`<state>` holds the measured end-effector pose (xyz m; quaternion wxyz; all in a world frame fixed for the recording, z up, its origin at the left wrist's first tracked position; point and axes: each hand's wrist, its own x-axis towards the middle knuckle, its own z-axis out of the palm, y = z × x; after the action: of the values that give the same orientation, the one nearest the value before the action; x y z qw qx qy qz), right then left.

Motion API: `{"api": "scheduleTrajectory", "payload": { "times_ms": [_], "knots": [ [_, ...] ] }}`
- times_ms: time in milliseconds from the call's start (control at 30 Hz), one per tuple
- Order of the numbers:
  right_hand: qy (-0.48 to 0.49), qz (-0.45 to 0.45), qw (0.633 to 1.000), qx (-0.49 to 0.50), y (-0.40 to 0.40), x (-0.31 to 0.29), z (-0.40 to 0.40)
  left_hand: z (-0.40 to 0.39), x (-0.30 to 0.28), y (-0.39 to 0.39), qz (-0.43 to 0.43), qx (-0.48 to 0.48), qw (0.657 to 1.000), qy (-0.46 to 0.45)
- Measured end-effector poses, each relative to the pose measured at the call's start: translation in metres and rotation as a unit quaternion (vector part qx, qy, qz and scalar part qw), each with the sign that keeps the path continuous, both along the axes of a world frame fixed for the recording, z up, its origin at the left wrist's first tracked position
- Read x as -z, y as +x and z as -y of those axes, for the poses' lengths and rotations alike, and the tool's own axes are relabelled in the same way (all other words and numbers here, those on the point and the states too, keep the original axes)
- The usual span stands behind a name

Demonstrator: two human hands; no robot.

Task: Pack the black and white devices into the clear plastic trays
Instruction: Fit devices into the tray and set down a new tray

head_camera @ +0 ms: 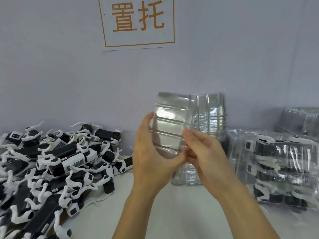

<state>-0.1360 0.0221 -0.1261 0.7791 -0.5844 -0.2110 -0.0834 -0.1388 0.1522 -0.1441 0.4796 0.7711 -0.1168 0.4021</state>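
Observation:
I hold one clear plastic tray (170, 121) upright in front of me, above the white table (155, 204). My left hand (150, 152) grips its left edge and lower corner with the thumb across the front. On the tray's right edge my right hand (202, 149) pinches with its fingertips. Behind the tray a stack of empty clear trays (209, 116) stands upright against the wall. A big heap of black and white devices (51, 166) covers the table on the left.
Filled clear trays (276, 163) holding devices are stacked on the right, with more trays (300, 119) behind them at the far right. A white sign with orange characters (138, 19) hangs on the grey wall.

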Motion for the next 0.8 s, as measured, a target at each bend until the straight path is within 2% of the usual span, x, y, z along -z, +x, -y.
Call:
{"api": "scheduleTrajectory", "payload": {
  "times_ms": [100,233,433,600,800],
  "knots": [
    [0.000,0.013,0.997,0.071,0.001,0.001,0.000,0.005,-0.004,-0.001,-0.059,0.053,0.997,0.009],
    [0.004,-0.014,0.997,0.080,0.006,0.003,0.009,-0.001,-0.005,0.007,-0.091,0.206,0.971,-0.075],
    [0.031,-0.048,0.998,0.000,0.007,0.006,0.015,-0.001,-0.006,0.008,-0.116,0.191,0.961,-0.160],
    [0.068,-0.056,0.995,-0.036,0.009,0.010,0.012,-0.009,-0.008,0.007,-0.099,0.214,0.956,-0.177],
    [0.075,-0.064,0.995,-0.022,0.013,0.015,0.005,-0.013,-0.012,0.006,-0.075,0.213,0.959,-0.172]
  ]
}}
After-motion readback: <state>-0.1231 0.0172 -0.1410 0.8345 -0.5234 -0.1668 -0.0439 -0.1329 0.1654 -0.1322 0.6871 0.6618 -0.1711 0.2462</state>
